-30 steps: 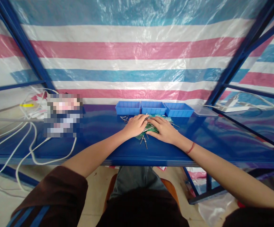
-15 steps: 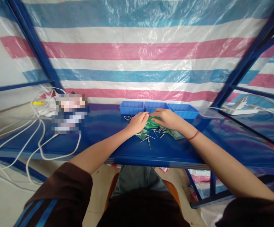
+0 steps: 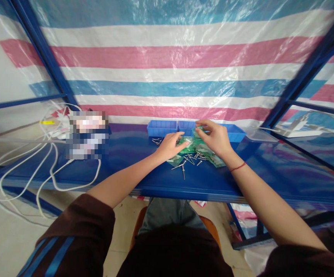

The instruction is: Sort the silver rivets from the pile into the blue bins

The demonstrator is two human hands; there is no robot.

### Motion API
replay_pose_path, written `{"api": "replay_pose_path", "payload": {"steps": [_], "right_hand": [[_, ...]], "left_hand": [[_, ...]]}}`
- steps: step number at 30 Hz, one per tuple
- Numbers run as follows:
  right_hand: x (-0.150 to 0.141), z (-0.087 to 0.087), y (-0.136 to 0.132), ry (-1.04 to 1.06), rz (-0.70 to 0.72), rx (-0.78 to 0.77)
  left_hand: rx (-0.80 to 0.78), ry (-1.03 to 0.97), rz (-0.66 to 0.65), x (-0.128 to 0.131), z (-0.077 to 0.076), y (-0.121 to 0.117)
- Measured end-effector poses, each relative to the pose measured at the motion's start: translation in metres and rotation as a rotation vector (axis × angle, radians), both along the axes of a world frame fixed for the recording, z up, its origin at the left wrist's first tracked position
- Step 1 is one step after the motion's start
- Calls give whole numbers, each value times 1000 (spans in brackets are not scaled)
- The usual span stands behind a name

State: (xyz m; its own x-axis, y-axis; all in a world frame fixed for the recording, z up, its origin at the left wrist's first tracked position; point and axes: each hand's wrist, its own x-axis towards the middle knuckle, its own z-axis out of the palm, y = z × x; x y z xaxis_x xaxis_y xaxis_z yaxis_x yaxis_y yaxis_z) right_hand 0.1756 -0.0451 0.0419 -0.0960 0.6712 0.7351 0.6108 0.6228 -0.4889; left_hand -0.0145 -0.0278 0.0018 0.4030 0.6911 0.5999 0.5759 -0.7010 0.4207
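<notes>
My left hand (image 3: 169, 147) reaches over a green plastic bag (image 3: 187, 145), its thumb and fingers apart at the bag's left side. To its right, my right hand (image 3: 214, 136) is raised a little, with green plastic between thumb and fingers. Loose metal pins that look like blind rivets (image 3: 189, 158) lie scattered in front of the bag. More of them (image 3: 156, 141) lie left of my left hand. Another flat green bag (image 3: 216, 159) rests under my right wrist. The contents of the bags cannot be made out.
Three blue bins (image 3: 162, 128) stand in a row at the back of the blue table (image 3: 155, 181). A clear plastic lid or tray (image 3: 261, 134) lies right of them. White cables (image 3: 51, 165) loop over the left end. A white power strip (image 3: 296, 129) sits at the right.
My hands have come apart. The right hand has lifted up and to the right with green plastic at its fingers; the left thumb has spread away from its fingers.
</notes>
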Motion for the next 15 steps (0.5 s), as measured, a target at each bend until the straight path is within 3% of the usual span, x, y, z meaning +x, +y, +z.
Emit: {"api": "replay_pose_path", "payload": {"steps": [7,15], "right_hand": [[-19,-2,-7,395,176,-45],[-24,-10,-9,324,202,-170]], "left_hand": [[8,-136,-55,6,13,-14],[-187,-321,-141,10,3,-4]]}}
